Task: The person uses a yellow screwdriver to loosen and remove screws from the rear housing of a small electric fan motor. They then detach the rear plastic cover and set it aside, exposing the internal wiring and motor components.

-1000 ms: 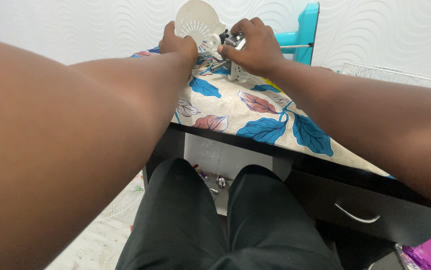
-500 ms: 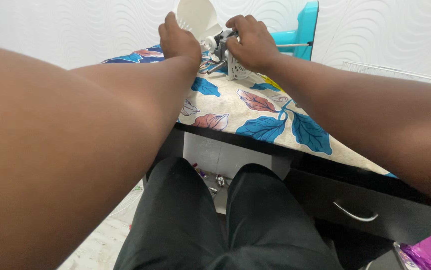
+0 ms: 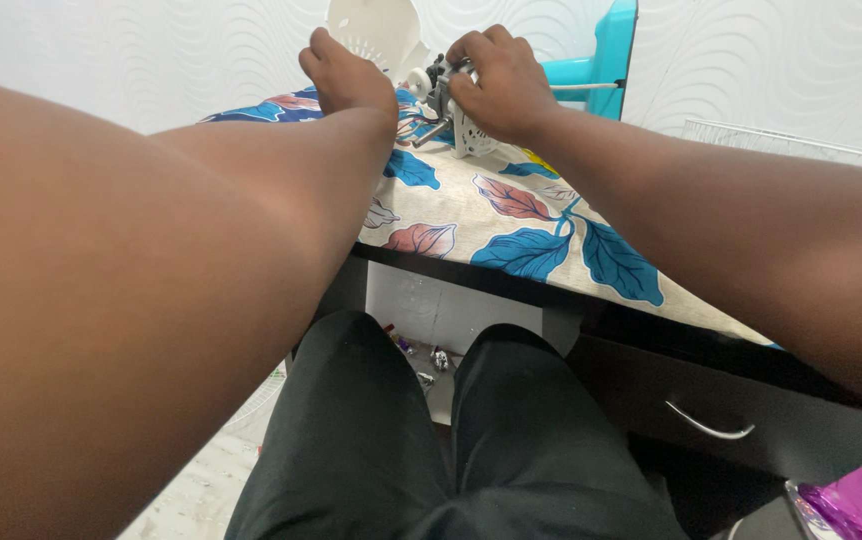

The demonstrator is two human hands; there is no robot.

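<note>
While both arms are stretched out over the desk, the right hand [image 3: 499,80] is clenched around a small motor assembly [image 3: 448,95] with a grey metal core and a short shaft poking out toward the left hand. A white perforated mount [image 3: 473,138] is seen just under the right hand, resting on the floral cloth [image 3: 511,215]. The left hand [image 3: 349,78] is laid knuckles-up just beside the motor, touching a white vented plastic cover [image 3: 376,28] that stands behind it; whether that cover is gripped or only steadied cannot be told, as the fingers are hidden.

Progress, as a judgement: the unit appears to be opened up, with the cover apart from the motor and the core exposed. No screwdriver or other tool can be made out in either hand. Whether parts are being taken off or put back cannot be read from this view, so the stage is best called mid-work, with the housing not closed.

Beyond the right hand, a teal plastic piece [image 3: 601,60] stands against the wall. Below both hands, past the desk edge, small loose items [image 3: 421,355] lie on a lower shelf; too small to identify. A drawer with a metal handle [image 3: 708,428] sits under the right forearm, and a purple wrapper [image 3: 846,495] is seen low at that side.
</note>
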